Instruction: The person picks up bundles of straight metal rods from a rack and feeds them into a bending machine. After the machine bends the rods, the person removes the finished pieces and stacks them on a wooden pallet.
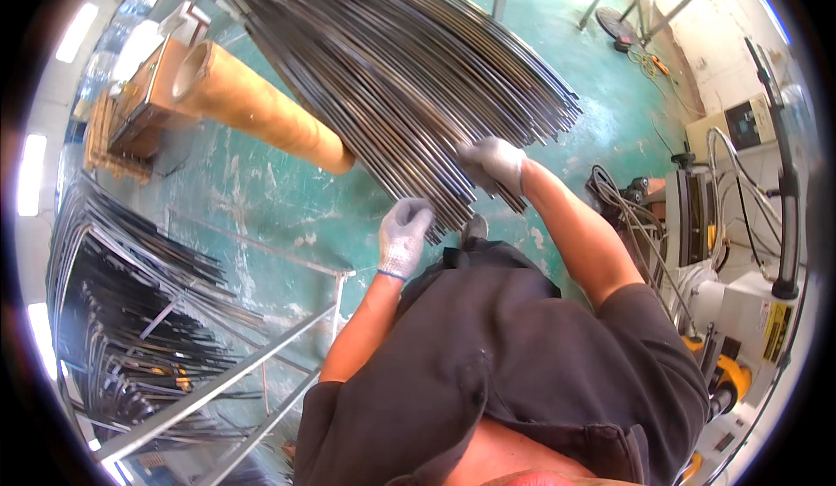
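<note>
Long dark metal rods [374, 77] lie side by side in a wide bundle, their ends fanned out toward me. My right hand [495, 164], in a grey glove, reaches over the bundle near those ends. Its fingers curl down around some rods, and the fingertips are hidden. At the bundle's left edge, my left hand [406, 229] wears a matching glove with a blue cuff. Thumb and fingers are bent together beside the rod ends; whatever they hold, if anything, is hidden.
A large brown tube [261, 107] lies left of the rods, near a wooden box [148, 94]. Curved dark strips [131, 312] are stacked at left behind a metal frame [252, 360]. A machine with hoses [697, 216] stands at right. The green floor [287, 225] is scuffed.
</note>
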`<state>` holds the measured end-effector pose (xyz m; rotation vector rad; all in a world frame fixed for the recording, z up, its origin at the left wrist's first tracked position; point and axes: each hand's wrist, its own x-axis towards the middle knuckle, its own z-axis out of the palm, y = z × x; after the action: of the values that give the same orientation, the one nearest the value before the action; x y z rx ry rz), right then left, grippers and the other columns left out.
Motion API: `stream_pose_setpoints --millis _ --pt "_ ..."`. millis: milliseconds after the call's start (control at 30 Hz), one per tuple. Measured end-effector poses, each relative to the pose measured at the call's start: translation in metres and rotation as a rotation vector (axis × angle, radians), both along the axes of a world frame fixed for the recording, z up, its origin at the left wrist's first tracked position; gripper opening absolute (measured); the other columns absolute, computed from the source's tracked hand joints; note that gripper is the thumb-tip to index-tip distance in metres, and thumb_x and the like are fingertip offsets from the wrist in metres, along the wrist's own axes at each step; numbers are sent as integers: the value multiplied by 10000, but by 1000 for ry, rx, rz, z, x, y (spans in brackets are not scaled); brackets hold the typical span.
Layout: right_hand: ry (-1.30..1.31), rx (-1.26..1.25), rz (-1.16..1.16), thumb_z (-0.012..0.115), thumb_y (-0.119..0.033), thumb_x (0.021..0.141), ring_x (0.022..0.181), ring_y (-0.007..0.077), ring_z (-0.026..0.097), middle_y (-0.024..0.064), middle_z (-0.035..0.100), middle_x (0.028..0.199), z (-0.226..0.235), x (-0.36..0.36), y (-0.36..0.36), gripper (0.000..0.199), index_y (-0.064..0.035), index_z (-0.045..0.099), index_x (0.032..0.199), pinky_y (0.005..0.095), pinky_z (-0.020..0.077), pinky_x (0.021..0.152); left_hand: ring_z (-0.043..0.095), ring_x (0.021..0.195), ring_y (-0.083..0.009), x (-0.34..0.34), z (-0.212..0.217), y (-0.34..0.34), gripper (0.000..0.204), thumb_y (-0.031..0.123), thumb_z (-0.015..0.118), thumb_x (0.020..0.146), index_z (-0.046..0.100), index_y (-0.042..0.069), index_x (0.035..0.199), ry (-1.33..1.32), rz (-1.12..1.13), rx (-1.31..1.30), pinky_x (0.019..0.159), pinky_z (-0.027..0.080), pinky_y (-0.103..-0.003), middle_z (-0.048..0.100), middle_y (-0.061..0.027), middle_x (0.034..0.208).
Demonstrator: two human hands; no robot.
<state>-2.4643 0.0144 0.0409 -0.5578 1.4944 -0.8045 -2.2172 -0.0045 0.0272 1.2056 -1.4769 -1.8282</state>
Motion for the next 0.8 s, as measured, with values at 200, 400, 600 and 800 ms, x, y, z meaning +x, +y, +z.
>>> stream_pose_setpoints --millis 200,400,600,800 --pt "482 333 103 692 -328 899 587 151 528 63 527 635 35 29 203 339 1 646 968 357 472 579 644 769 -222 -36 -13 -54 171 151 600 954 591 21 1063 325 35 505 753 560 -379 656 -109 920" --pt "812 849 26 767 -442 748 789 285 669 140 707 834 86 120 458 380 -115 737 938 367 523 770 590 1016 -311 -57 -30 -105 293 271 533 981 609 -4 1048 429 -61 806 1016 430 -499 641 -146 1037" --pt "1354 732 -397 699 -299 762 719 353 659 122 654 683 42 188 436 209 -103 647 711 463 510 665 487 690 -173 -68 1 -55 65 28 544 934 539 -15 886 341 16 763 666 470 -315 493 -72 767" --pt "1529 624 -594 701 -226 740 726 330 637 103 625 671 -6 203 518 142 -122 617 694 438 491 699 520 746 -209 -74 43 -6 78 53 578 929 564 -5 879 395 -65 833 756 487 -340 516 -86 774"
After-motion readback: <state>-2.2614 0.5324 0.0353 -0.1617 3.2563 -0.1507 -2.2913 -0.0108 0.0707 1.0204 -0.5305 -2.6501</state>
